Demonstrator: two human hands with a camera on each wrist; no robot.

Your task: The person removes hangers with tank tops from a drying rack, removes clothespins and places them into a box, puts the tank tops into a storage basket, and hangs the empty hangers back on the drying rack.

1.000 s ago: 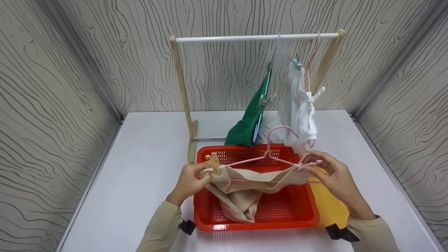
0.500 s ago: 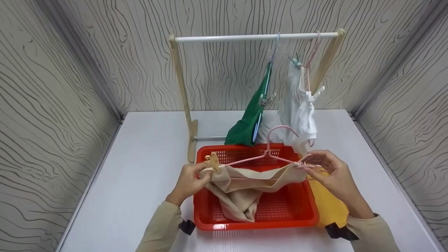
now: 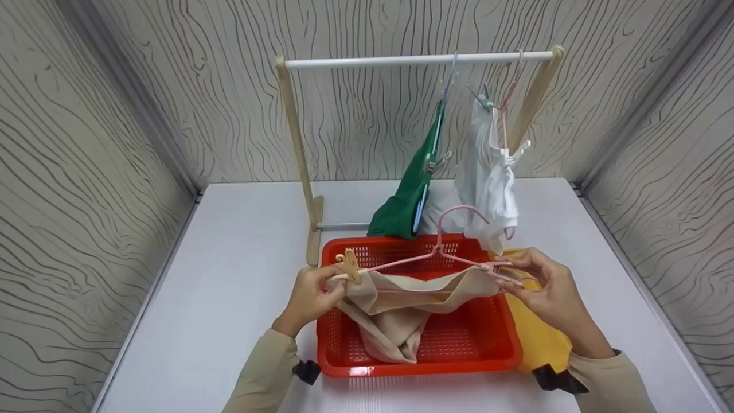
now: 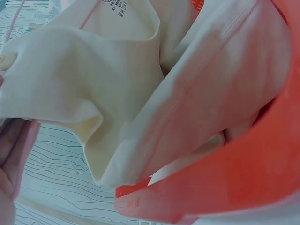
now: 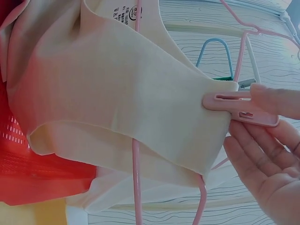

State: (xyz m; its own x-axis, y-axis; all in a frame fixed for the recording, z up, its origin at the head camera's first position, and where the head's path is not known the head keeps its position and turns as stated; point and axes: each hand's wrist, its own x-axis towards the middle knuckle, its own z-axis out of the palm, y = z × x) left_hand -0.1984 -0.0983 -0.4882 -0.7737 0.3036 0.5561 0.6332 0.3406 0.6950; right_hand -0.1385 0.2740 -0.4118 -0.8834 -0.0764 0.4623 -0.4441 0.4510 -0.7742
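Note:
A beige sleeveless garment (image 3: 424, 293), with printing inside its neck, is draped on a pink clothes hanger (image 3: 401, 264) over the red basket; its lower part lies inside. My left hand (image 3: 311, 295) grips the hanger's left end at the garment's shoulder, beside a yellowish clothespin (image 3: 348, 266) clipped there. The left wrist view shows part of that hand (image 4: 11, 154) behind the pink hanger wire. At the other shoulder, my right hand (image 3: 547, 289) pinches a pink clothespin (image 5: 243, 108) between thumb and fingers. Its tip lies over the strap's edge in the right wrist view.
The red basket (image 3: 418, 370) stands beneath the garment. Yellow cloth (image 3: 536, 335) lies to its right. Behind, a rack with a white rod (image 3: 367, 61) bears a green garment (image 3: 401, 201) and a white garment (image 3: 479, 149) on hangers, with clothespins on them.
The pink clothespin in my right hand has turned, and its two handles now show spread apart. My right fingers have shifted slightly with it. The left hand has stayed put.

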